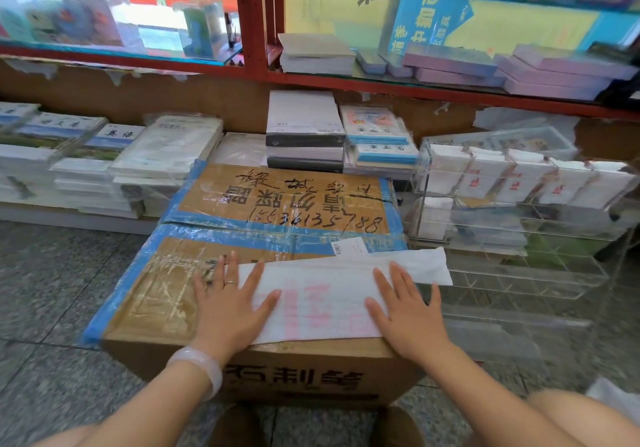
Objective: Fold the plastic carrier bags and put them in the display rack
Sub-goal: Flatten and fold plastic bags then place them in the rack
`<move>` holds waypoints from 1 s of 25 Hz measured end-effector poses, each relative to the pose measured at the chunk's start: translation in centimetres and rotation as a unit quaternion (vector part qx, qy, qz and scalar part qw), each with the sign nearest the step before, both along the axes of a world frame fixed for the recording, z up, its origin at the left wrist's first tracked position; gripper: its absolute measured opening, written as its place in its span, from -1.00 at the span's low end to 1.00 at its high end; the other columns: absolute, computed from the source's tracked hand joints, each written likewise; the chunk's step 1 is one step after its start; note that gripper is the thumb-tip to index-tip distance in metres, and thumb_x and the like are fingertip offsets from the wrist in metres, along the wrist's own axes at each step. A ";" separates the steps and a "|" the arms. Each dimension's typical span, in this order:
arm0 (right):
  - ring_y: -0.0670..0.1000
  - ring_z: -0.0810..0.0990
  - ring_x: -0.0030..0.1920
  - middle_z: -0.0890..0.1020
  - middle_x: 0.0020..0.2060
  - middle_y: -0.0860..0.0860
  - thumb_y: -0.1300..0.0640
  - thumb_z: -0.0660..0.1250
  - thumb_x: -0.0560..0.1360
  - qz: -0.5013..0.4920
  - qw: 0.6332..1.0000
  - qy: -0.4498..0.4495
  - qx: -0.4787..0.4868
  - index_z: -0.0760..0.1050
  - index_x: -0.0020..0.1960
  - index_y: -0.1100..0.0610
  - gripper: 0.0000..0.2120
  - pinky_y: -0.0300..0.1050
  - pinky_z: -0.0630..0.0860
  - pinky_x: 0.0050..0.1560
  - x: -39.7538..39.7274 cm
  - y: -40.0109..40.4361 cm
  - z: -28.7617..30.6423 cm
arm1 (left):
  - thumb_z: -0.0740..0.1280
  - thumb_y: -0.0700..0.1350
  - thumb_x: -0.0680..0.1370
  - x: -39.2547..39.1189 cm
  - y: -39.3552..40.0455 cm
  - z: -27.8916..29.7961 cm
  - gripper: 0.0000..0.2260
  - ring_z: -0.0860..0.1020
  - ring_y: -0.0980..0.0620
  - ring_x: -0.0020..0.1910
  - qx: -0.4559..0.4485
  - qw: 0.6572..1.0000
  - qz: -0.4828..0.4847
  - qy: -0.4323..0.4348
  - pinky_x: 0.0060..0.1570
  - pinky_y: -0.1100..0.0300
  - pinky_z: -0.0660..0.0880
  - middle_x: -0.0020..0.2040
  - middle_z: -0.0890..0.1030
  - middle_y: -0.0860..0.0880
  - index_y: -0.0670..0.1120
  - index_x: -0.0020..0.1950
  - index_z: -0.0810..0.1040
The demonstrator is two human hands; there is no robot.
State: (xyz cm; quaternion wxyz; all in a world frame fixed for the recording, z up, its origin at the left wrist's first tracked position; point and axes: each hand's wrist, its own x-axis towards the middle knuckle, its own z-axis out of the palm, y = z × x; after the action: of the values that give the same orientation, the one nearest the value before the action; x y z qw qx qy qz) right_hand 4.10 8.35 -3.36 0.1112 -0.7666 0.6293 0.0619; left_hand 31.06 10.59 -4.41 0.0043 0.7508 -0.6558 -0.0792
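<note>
Rack [519,204]: seemingly folded bags [485,176].

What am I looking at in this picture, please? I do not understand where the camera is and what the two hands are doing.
There is no machine here. The single picture comes from a camera worn on a person's head, looking forward and down, so you see the person's own arms. The left hand and the right hand lie flat, fingers straight, pressing a white plastic carrier bag with pale red print. Nothing is gripped; both hands only press. The bag lies flattened as a long strip on top of a taped cardboard box that stands on the floor and serves as a work surface. To the right stands a clear acrylic display rack; its upper compartments already hold folded white bags. Behind are stacks of books and a red-framed glass shelf.
</note>
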 end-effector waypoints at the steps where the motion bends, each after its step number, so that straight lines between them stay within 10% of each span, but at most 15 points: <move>1: -0.06 -0.33 0.49 -0.33 0.50 -0.04 -0.46 -0.71 0.07 0.000 1.000 0.002 0.003 -0.32 0.52 -0.11 0.06 0.21 -0.34 0.41 -0.3 0.2 0.4 | -0.46 0.42 0.31 0.2 0.3 0.0 -0.21 -0.28 -0.05 0.50 -0.004 1.000 0.015 0.000 0.33 -0.12 -0.44 0.53 -0.28 -0.07 0.18 0.51 -0.23; 5: 0.01 -0.10 0.53 -0.07 0.54 0.02 -0.23 -0.23 0.58 0.034 0.999 -0.016 -0.034 -0.06 0.54 -0.05 -0.42 0.06 -0.11 0.48 -0.7 0.3 2.8 | -0.05 0.08 0.63 1.5 0.5 2.0 -0.53 0.01 -0.15 0.52 -0.062 0.998 -0.011 0.021 0.41 -0.19 -0.02 0.55 -0.01 -0.12 0.00 0.52 0.13; 8: -0.05 0.19 0.44 0.21 0.46 -0.06 -0.13 0.16 0.57 0.216 0.975 -0.045 -0.016 0.21 0.46 -0.06 -0.51 -0.14 0.15 0.40 -1.9 -0.1 5.2 | 0.06 0.07 0.52 2.6 1.3 4.0 -0.61 0.57 -0.18 0.05 -0.137 0.972 -0.192 0.002 -0.02 -0.06 0.49 0.19 0.53 -0.10 -0.02 0.14 0.58; 12: -0.09 0.32 0.31 0.31 0.35 -0.13 -0.08 0.25 0.53 0.301 0.953 0.007 0.033 0.32 0.34 -0.04 -0.60 -0.19 0.31 0.28 -3.2 -0.4 5.2 | -0.18 0.56 0.26 4.3 3.3 3.9 -0.15 0.24 0.12 0.35 0.052 0.968 -0.244 0.011 0.29 0.22 0.22 0.34 0.22 0.15 0.14 0.38 0.27; 16: -0.05 0.50 0.03 0.54 0.02 -0.10 0.06 0.19 0.57 0.198 0.975 -0.096 0.006 0.44 -0.01 -0.03 -0.94 -0.13 0.45 0.02 -2.9 -1.8 4.7 | -0.06 0.60 0.16 5.9 3.2 2.8 -0.14 0.16 0.25 0.31 0.055 0.969 -0.229 0.068 0.30 0.26 0.20 0.29 0.17 0.25 0.19 0.34 0.25; 20: -0.15 0.50 0.00 0.53 -0.09 -0.19 0.01 0.24 0.57 0.044 0.953 -0.291 0.074 0.43 -0.07 -0.07 -0.96 -0.31 0.39 -0.08 -2.8 -4.0 4.9 | 0.38 0.00 0.49 5.3 2.4 3.6 -0.84 0.48 0.24 0.02 -0.010 0.954 -0.067 0.292 0.02 0.23 0.43 0.04 0.54 0.19 0.20 -0.01 0.46; 25: -0.11 0.57 0.00 0.60 0.00 -0.07 0.06 0.33 0.53 -0.034 0.925 -0.346 0.156 0.50 0.10 0.05 -0.83 -0.23 0.55 -0.02 -3.4 -5.9 4.1 | 0.25 -0.17 0.59 3.7 0.0 3.4 -0.88 0.49 -0.04 -0.01 -0.069 0.912 0.135 0.381 -0.14 0.18 0.37 -0.09 0.55 0.03 0.03 -0.05 0.54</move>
State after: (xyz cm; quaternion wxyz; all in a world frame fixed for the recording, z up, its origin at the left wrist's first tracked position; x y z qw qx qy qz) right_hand 0.70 2.41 0.78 0.4424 -0.6915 0.5597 -0.1134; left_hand 34.79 10.55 -0.97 0.3165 0.7429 -0.5004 -0.3123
